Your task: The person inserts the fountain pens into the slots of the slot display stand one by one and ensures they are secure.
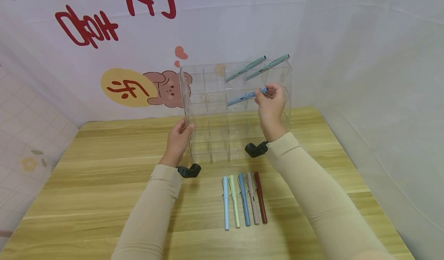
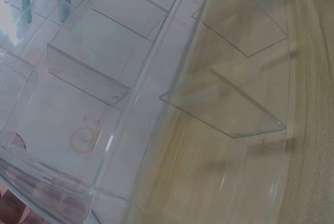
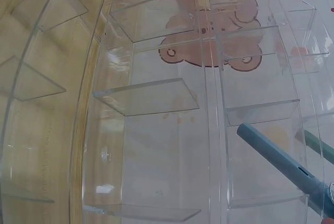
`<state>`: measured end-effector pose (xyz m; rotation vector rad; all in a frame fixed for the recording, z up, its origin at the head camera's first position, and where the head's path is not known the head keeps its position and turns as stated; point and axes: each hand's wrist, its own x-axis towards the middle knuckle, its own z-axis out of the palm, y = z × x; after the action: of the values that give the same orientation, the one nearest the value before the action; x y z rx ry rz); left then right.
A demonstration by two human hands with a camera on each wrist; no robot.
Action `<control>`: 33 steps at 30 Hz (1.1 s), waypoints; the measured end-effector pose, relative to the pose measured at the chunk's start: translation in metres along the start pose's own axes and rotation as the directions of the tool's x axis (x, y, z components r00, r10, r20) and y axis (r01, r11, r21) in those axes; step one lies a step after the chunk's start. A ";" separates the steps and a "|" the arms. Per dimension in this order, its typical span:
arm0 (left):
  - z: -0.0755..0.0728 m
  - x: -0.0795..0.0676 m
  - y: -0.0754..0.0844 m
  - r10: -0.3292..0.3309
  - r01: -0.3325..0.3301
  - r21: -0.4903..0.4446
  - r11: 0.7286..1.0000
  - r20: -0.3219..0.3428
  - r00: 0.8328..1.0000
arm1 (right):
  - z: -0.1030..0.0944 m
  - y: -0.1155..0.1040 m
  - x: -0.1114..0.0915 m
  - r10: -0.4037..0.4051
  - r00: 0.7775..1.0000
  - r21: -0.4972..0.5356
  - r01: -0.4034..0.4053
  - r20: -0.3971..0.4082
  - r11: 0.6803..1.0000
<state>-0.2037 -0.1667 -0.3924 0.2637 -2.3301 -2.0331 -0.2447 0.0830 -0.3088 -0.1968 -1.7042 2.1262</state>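
Note:
A clear acrylic rack (image 1: 185,109) with several divided compartments stands upright near the back of the wooden table. At its left side panel, my left hand (image 1: 177,141) grips the edge, thumb in front. My right hand (image 1: 272,111) pinches a blue pen (image 1: 243,98) near its upper end. That pen slants down to the left, its lower end at a compartment in the second row; the right wrist view shows its barrel (image 3: 276,156) across a divider. Two green pens, one left (image 1: 239,73) and one right (image 1: 268,67), lean in the top row.
In front of the rack several pens lie side by side on the table (image 1: 104,198): light blue (image 1: 226,206), light green (image 1: 234,204), blue (image 1: 244,202), mauve (image 1: 253,202) and dark red (image 1: 261,202). A white printed cloth (image 1: 347,59) hangs close behind the rack.

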 end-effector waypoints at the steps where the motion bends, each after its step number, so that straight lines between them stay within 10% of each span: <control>1: 0.000 0.000 0.000 0.000 0.000 -0.001 1.000 0.000 1.000 | 0.000 0.000 0.000 -0.003 1.000 -0.001 0.003 0.002 1.000; 33: 0.000 0.001 0.000 -0.002 0.002 0.033 0.999 -0.002 1.000 | -0.018 0.006 0.000 -0.112 0.985 -0.096 0.126 0.133 0.987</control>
<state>-0.2043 -0.1668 -0.3921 0.2685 -2.3653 -1.9953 -0.2399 0.0986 -0.3189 0.0120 -1.8521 2.0028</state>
